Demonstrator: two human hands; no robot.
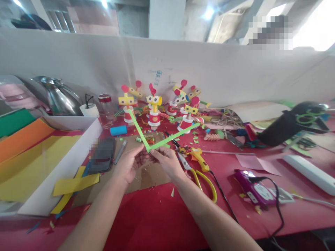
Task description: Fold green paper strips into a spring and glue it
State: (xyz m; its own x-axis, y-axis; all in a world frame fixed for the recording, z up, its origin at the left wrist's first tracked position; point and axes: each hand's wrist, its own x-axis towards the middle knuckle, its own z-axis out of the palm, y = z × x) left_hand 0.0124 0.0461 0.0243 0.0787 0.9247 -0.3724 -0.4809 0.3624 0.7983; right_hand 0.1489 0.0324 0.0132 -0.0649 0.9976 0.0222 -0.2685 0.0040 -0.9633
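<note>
Both my hands meet over a brown cardboard sheet (146, 176) on the red table. My left hand (129, 164) and my right hand (167, 162) pinch two green paper strips (167, 138) where they join at a corner. One strip runs up and left, the other up and right, forming a V. Behind them stand several paper-cup figures (154, 116) with yellow heads, red hearts and coiled paper arms. A finished green and orange paper coil (148, 139) lies just beyond my fingers.
Yellow-handled scissors (201, 176) and a yellow glue gun (197, 157) lie right of my right hand. A white box (78, 150) of coloured paper sheets sits left, with a phone (102, 155) and a blue tube (118, 130) beside it. A purple device (252, 188) with cable lies at the right.
</note>
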